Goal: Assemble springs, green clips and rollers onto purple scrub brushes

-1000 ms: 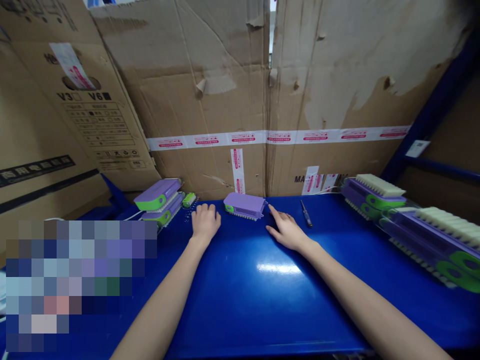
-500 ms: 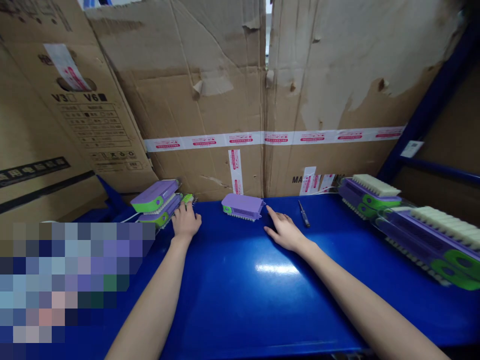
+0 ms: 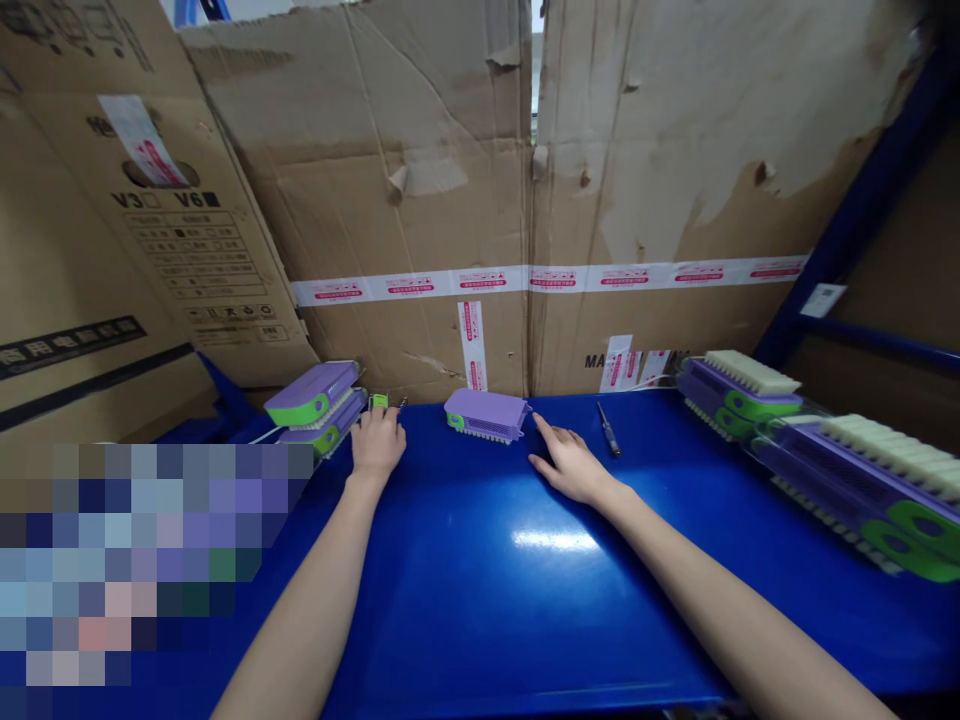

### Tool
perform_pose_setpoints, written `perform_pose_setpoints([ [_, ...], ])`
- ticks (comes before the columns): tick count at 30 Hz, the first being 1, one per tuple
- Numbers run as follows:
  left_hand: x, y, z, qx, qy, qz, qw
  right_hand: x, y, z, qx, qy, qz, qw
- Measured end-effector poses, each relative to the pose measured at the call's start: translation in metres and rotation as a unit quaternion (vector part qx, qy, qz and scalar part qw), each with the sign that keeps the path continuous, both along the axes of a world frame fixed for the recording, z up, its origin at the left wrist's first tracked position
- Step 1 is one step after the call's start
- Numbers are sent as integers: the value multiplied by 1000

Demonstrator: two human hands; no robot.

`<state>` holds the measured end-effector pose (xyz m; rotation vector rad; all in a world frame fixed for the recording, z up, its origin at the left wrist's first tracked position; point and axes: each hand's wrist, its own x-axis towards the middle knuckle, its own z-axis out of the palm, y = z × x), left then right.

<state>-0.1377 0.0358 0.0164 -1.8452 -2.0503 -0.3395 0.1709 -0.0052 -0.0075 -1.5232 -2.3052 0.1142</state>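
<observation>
My left hand [image 3: 377, 442] is at the back left of the blue table [image 3: 465, 590], fingers curled down with their tips hidden. Just beyond it is a small green piece [image 3: 380, 400], partly covered, with small metal bits [image 3: 403, 403] that look like screws to its right. What the fingers hold, if anything, cannot be seen. A purple brush-like block [image 3: 486, 412] with a green end lies at the back middle, pale bristles downward. My right hand [image 3: 568, 460] rests open on the table, its index fingertip at the block's right end.
A screwdriver [image 3: 609, 430] lies right of my right hand. Purple-green blocks with bristles are stacked at left [image 3: 315, 395], and more blocks [image 3: 855, 470] stand at right. Cardboard sheets [image 3: 405, 220] wall the back. A blurred patch [image 3: 150, 560] covers the lower left.
My left hand has moved left from beside the small green piece to in front of it, its fingers over it half a second ago. My right hand and the purple block have stayed put.
</observation>
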Motion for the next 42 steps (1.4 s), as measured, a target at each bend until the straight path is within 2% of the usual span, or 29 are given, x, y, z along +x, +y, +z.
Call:
perform_pose_setpoints([
  [6,18,-7,16,3,10,-25,1000,0,0,-1,9,3,1,1000],
  [11,24,-13,24,-3,-10,-7,1000,-1,-1,1,5,-7,-1,1000],
  [15,19,-13,23,33,-10,-6,999,-1,-2,2,-1,-11,-3,1000],
  [21,10,-9,18,-18,-22,6,1000,-1,-1,1,0,-4,-1,1000],
  [29,10,-5,16,-16,-45,-9,999,-1,0,-1,1,-5,-2,1000],
  [33,10,-6,15,-29,-44,3,999,-1,0,0,0,2,-1,1000],
  [37,13,-10,16,-20,-48,4,999,-3,-3,7,68,36,11,997],
  [40,18,-12,19,17,-44,-10,999,-6,-8,14,163,51,9,985],
  [42,22,-13,22,52,-50,-33,997,-9,-11,17,202,36,33,978],
])
